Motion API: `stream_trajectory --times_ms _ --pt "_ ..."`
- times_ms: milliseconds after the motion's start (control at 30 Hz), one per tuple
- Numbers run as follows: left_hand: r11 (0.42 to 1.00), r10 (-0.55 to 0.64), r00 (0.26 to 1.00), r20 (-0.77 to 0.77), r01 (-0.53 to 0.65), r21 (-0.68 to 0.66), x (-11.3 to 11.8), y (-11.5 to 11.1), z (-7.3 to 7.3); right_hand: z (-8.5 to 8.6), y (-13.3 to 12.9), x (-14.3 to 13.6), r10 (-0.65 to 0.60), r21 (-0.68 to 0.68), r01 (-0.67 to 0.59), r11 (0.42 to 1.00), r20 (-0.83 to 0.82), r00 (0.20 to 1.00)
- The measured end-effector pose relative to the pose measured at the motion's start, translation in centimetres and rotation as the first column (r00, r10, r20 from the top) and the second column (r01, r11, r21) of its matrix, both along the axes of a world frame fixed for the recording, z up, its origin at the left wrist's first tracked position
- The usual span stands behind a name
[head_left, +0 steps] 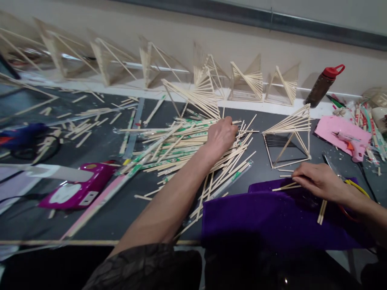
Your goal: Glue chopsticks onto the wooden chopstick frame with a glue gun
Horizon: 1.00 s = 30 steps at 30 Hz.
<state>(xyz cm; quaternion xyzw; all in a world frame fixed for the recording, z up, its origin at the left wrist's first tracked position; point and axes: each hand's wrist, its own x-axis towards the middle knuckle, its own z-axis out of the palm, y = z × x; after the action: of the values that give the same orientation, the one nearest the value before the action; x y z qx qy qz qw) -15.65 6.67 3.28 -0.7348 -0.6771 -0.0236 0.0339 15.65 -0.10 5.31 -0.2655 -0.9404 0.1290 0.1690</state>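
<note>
Dark patterned sleeve [142, 268] is lying nearest, its bare forearm extending over the work. Grey tabletop [115, 221] is carrying everything else. Row of stick frames [248, 82] is standing along the wall, those at far left blurring. Heap of pale sticks [172, 155] is sprawling mid-table, some sticks showing in green-printed wrappers. Purple cloth [236, 217] is covering the near edge, right of the heap. Magenta-and-white device [81, 185] is sitting well left. One twisted stick frame [287, 137] is standing alone between heap and pink sheet [326, 131]. Red-lidded bottle [322, 86] is leaning behind that sheet.

Right hand [317, 181] is hovering over or resting on the cloth, fingers curling inward, thumb close to fingertips; thin sticks are jutting from under it, whether gripped I cannot tell. Left hand [222, 135] is bending down at the heap's upper right, knuckles up, fingertips hiding; opening and hold I cannot tell. Pink glue gun [350, 143] is lying on the pink sheet. Yellow-handled scissors [356, 187] are showing partly behind the right wrist. Two short sticks [322, 212] are slanting over the cloth below the right hand.
</note>
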Motion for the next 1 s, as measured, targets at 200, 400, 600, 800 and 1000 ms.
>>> stream_trajectory --times_ms 200,400,600,800,1000 --pt "0.99 0.022 0.991 0.134 -0.041 0.135 -1.2 0.3 -0.6 -0.5 0.0 0.7 -0.012 -0.02 0.012 1.0 -0.002 1.0" --pt "0.946 0.007 0.963 0.27 -0.094 0.309 -2.4 -0.3 0.5 -0.9 0.3 0.3 -0.009 -0.067 0.009 0.998 0.012 1.0" --pt "0.965 0.059 0.962 0.267 -0.124 0.232 -4.0 -0.3 -0.1 -1.7 0.3 0.3 0.008 -0.12 -0.001 0.993 0.056 0.998" --pt "0.988 -0.02 0.983 0.185 -0.009 0.157 -2.1 -0.2 -0.4 -2.3 0.1 0.4 -0.008 -0.163 0.024 0.986 0.095 0.995" --pt "0.995 -0.094 0.993 -0.066 0.092 -0.038 0.3 1.3 -0.1 -2.3 0.0 0.5 0.029 -0.175 -0.005 0.984 0.135 0.991"
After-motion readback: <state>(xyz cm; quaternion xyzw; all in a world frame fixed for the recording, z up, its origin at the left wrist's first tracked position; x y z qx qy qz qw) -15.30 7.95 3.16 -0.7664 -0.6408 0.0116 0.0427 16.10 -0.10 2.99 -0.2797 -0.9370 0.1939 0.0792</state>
